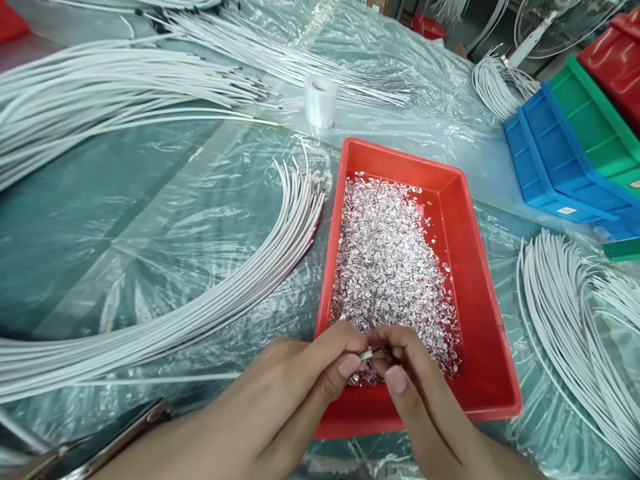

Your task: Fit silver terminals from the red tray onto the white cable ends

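My left hand [300, 393] is closed in a pinch on a white cable [367, 355] close to its end, and the rest of that cable runs off to the left behind the wrist. Thin dark wire ends come out of the cable tip toward my right hand [420, 387], whose thumb and fingers are pinched around them. The fingers partly hide these wires. Both hands are over the near end of a red tray [480, 287]. A heap of small silvery foil scraps [395, 267] lies in the tray.
A curved bundle of white cables [250, 267] lies left of the tray, with more bundles [570, 320] at right and behind. A roll of clear film [321, 100] stands at the back. Blue bins [555, 160] are at right. A dark, metal-edged tool [120, 440] sits at lower left.
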`<move>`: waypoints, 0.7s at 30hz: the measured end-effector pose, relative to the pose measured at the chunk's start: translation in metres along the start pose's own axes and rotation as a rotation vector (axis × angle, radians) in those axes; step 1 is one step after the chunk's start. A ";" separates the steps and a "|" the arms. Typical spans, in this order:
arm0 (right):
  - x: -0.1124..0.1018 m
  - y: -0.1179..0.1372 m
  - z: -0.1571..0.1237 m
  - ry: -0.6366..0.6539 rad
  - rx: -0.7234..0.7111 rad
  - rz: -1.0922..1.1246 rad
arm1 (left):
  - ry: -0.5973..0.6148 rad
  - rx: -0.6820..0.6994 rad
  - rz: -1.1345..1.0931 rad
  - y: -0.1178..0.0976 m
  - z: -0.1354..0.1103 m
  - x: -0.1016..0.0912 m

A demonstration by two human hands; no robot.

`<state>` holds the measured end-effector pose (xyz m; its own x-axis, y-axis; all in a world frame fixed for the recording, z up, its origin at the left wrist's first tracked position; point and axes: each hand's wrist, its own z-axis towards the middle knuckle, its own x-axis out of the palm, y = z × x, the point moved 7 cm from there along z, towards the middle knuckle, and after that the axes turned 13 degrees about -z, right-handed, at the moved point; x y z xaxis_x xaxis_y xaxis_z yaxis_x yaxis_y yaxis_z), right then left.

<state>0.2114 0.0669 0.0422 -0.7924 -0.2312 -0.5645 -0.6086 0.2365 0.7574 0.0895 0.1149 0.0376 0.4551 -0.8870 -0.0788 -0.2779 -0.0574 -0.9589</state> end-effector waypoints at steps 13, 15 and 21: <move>-0.007 0.012 0.005 -0.025 -0.179 -0.180 | -0.026 0.038 -0.049 0.012 0.001 0.002; -0.008 0.014 0.004 -0.033 -0.210 -0.173 | -0.030 0.043 -0.046 0.012 0.001 0.001; -0.014 0.018 0.002 -0.029 -0.262 -0.230 | -0.013 0.003 -0.019 0.009 -0.001 0.001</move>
<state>0.2114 0.0761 0.0637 -0.6388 -0.2228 -0.7364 -0.7430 -0.0696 0.6656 0.0867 0.1125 0.0294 0.4716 -0.8795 -0.0641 -0.2668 -0.0730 -0.9610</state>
